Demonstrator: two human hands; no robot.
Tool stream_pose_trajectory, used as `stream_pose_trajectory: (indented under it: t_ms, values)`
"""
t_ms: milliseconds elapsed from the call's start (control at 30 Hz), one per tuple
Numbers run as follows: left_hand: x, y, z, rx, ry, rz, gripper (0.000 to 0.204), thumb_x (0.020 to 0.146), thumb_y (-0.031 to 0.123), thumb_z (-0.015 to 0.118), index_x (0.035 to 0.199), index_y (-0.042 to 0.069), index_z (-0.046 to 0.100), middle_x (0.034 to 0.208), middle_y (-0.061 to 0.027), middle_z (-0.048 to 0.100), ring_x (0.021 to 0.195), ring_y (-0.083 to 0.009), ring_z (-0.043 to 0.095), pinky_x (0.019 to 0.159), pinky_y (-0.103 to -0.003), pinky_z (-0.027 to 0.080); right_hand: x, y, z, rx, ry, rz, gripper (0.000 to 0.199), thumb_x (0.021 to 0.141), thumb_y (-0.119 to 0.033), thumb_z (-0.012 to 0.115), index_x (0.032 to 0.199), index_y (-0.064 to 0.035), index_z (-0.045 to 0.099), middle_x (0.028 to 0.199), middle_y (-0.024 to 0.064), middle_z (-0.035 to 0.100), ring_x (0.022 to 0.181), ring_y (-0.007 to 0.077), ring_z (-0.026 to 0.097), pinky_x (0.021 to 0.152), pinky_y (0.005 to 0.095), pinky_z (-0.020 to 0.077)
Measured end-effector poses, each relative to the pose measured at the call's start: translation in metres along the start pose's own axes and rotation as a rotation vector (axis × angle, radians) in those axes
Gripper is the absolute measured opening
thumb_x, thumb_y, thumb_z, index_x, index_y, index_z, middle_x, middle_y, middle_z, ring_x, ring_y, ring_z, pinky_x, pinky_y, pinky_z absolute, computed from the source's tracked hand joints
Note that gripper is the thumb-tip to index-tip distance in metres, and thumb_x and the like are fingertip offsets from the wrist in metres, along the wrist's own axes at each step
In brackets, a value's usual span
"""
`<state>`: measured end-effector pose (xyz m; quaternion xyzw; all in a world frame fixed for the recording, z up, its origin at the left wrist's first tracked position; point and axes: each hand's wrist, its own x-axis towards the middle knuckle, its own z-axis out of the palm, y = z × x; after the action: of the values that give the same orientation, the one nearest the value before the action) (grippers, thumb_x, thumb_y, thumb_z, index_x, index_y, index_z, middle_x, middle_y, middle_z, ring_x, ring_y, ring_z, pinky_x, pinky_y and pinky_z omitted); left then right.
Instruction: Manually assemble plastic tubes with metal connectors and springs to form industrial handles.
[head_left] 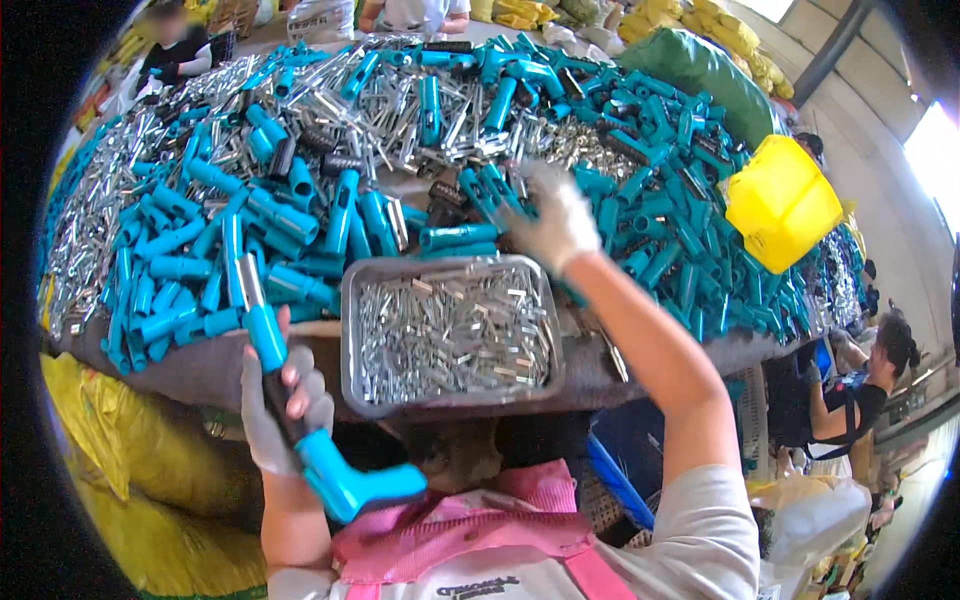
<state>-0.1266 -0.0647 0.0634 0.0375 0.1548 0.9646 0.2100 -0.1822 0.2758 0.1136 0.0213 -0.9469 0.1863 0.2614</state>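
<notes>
Our left hand (262,425), in a pale glove with fingertips bare, is wrapped around the black middle of a teal handled piece (262,335), which we hold upright and tilted at the near left, its silver tube uppermost and its bent teal end lowest, in front of a pink bib (450,535). Our right hand (562,220), also gloved, reaches farther out over the table beside some slotted teal parts (488,192); it is blurred, so we cannot tell whether its fingers are clamped on one. Between our arms, at the table's near edge, we have a clear plastic tray (350,335) filled with small metal pieces (450,330). Around it we see teal tubes (180,270) piled to the left and more teal parts (675,235) heaped to the right, with silver rods (330,95) strewn at the far side. Beyond the right heap are a yellow container (785,205) and, farther off, a green sack (695,80). Yellow sacks (150,500) lie near left; a co-worker (850,395) sits far right.
</notes>
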Motion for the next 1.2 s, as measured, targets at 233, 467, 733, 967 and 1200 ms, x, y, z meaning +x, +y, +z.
stream_pose_trajectory:
  t_ms: [233, 467, 733, 967, 1200]
  values:
    - [0.003, 0.006, -0.033, 0.071, -0.04, -0.1, 0.051, 0.098, 0.035, 0.035, 0.137, 0.003, 0.027, 0.08, -0.0034, 0.042, 0.052, -0.0135, 0.043, 0.034, -0.028, 0.033, 0.13, 0.176, 0.01, -0.47, -0.597, 0.442, 0.107, 0.049, -0.041, 0.08, 0.141, -0.0191, 0.03, 0.145, 0.0227, 0.024, 0.124, 0.0393, 0.041, 0.1, 0.0451, 0.0389]
    - [0.018, -0.005, -0.045, 0.126, -0.104, -0.07, 0.051, 0.099, 0.038, 0.029, 0.135, 0.003, 0.026, 0.076, -0.0057, 0.045, 0.045, -0.0156, 0.042, 0.03, -0.03, 0.032, 0.137, 0.178, 0.019, -0.442, -0.439, 0.402, 0.087, 0.056, -0.042, 0.072, 0.134, -0.018, 0.041, 0.136, 0.0241, 0.033, 0.119, 0.0398, 0.044, 0.098, 0.0424, 0.0411]
    - [0.0, -0.014, -0.039, 0.244, -0.055, 0.03, 0.057, 0.096, 0.047, 0.035, 0.138, 0.01, 0.025, 0.064, -0.0039, 0.044, 0.039, -0.0134, 0.043, 0.031, -0.027, 0.035, 0.103, 0.165, 0.016, -0.355, -0.45, 0.065, 0.05, 0.069, -0.035, 0.067, 0.115, -0.0178, 0.057, 0.116, 0.0159, 0.056, 0.109, 0.0342, 0.053, 0.093, 0.0401, 0.0426]
    - [-0.042, -0.019, -0.031, 0.443, -0.116, -0.053, 0.061, 0.084, 0.041, 0.061, 0.124, 0.0, 0.039, 0.07, -0.0116, 0.05, 0.048, -0.0214, 0.052, 0.042, -0.032, 0.043, 0.04, 0.116, 0.041, -0.568, -0.452, -0.173, 0.034, 0.073, -0.029, 0.066, 0.105, -0.0187, 0.065, 0.12, 0.01, 0.051, 0.114, 0.0317, 0.048, 0.094, 0.0422, 0.0409]
    - [-0.06, -0.045, -0.031, 0.753, -0.184, -0.225, 0.047, 0.092, 0.027, 0.053, 0.129, 0.003, 0.037, 0.081, -0.0076, 0.052, 0.066, -0.0128, 0.051, 0.062, -0.026, 0.043, -0.006, 0.063, 0.006, 0.183, -0.014, 0.21, 0.029, 0.089, -0.027, 0.058, 0.104, -0.0028, 0.062, 0.087, 0.0073, 0.061, 0.073, 0.0167, 0.056, 0.068, 0.027, 0.046]
